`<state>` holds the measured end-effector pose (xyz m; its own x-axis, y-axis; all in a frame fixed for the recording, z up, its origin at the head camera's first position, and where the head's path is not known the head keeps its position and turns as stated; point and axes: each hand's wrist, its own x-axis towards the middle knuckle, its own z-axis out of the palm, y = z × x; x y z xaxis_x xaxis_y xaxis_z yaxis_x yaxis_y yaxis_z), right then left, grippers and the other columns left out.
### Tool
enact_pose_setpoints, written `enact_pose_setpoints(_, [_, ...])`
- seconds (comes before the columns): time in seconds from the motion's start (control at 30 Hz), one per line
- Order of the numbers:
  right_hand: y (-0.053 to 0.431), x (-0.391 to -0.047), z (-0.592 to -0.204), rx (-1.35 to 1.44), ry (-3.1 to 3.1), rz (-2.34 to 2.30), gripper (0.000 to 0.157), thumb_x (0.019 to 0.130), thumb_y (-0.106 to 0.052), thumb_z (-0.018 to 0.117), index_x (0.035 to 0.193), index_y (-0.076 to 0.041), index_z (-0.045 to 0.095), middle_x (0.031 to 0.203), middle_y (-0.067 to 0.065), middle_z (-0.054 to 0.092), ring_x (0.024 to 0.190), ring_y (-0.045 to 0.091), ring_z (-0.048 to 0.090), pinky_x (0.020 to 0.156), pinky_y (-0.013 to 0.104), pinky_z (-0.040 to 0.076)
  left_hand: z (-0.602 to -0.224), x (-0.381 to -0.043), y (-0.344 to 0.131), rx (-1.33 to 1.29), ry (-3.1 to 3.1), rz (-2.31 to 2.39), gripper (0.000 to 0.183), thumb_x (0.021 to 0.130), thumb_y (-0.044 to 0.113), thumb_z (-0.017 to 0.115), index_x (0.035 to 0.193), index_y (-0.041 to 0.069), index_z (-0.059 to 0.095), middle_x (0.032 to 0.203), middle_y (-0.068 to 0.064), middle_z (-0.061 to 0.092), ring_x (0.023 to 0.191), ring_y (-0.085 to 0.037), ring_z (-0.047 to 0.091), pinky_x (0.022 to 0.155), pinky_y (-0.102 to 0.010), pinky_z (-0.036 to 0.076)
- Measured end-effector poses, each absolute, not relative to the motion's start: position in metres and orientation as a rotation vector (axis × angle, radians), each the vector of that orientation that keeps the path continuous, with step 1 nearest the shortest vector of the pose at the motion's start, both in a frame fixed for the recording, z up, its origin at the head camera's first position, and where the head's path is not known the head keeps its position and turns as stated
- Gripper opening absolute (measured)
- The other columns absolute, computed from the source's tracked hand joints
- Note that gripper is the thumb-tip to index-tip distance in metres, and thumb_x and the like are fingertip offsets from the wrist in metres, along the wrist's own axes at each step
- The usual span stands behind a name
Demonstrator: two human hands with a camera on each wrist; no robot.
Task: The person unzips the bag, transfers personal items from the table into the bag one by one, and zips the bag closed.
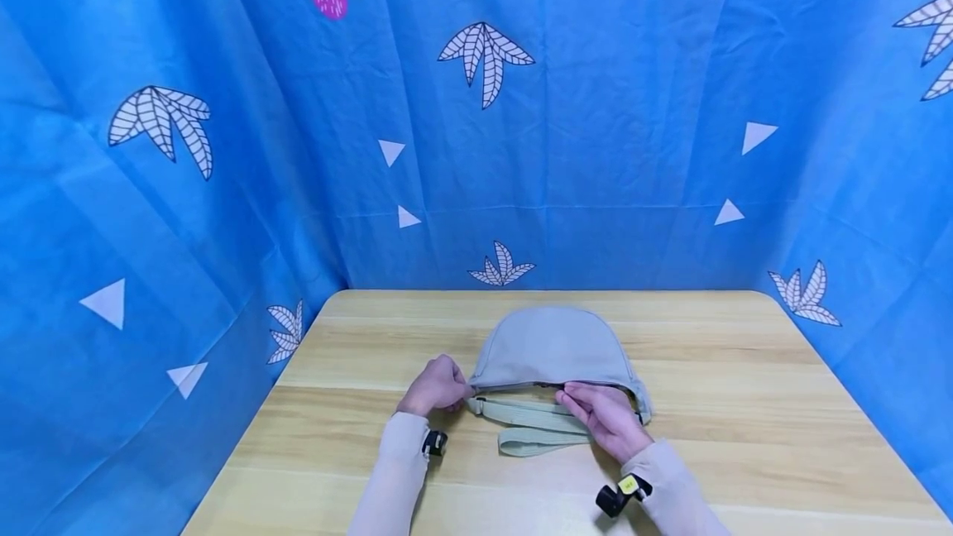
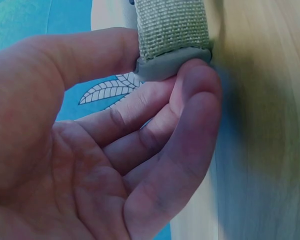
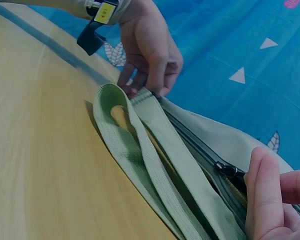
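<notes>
A pale grey-green waist bag (image 1: 554, 344) lies on the table, its curved side away from me and its zipper edge toward me. At the bag's left corner, my left hand (image 1: 438, 385) pinches the end tab (image 2: 172, 64), where green webbing (image 2: 174, 25) is stitched on. My right hand (image 1: 605, 418) is at the right part of the zipper, thumb and fingers pinching the dark zipper pull (image 3: 232, 171). Left of the pull, the zipper teeth (image 3: 187, 131) run toward the left hand. The folded strap (image 1: 530, 442) lies in loops in front of the bag, partly behind the right hand.
The light wooden table (image 1: 752, 437) extends around the bag on all sides. Blue patterned cloth (image 1: 625, 106) hangs behind and at both sides of it. A small black camera (image 1: 624, 495) sits on the right wrist, another (image 1: 435, 442) on the left.
</notes>
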<state>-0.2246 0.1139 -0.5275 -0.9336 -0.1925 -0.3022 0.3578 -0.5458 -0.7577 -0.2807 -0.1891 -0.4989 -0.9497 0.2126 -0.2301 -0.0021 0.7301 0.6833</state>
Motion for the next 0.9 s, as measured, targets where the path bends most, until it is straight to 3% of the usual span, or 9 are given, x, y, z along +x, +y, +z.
enact_pose_setpoints(0.57, [0.1229, -0.2219, -0.5263, 0.295, 1.3, -2.508, 0.018, 0.099, 0.011, 0.054, 0.104, 0.003, 0.068, 0.092, 0.009, 0.078, 0.09, 0.015, 0.078, 0.093, 0.02, 0.059, -0.5015, -0.2783, -0.189, 0.167, 2.66, 1.038, 0.02, 0.089, 0.011, 0.076, 0.071, 0.003, 0.07, 0.067, -0.007, 0.071, 0.058, -0.018, 0.065, 0.059, -0.028, 0.054])
enact_pose_setpoints(0.9, [0.1217, -0.2179, -0.5227, 0.338, 1.355, -2.531, 0.017, 0.098, 0.01, 0.055, 0.11, 0.005, 0.066, 0.098, 0.011, 0.077, 0.09, 0.015, 0.078, 0.092, 0.02, 0.059, -0.4989, -0.2777, -0.1897, 0.165, 2.656, 1.052, 0.021, 0.089, 0.01, 0.076, 0.071, 0.002, 0.069, 0.067, -0.008, 0.071, 0.057, -0.019, 0.066, 0.057, -0.029, 0.056])
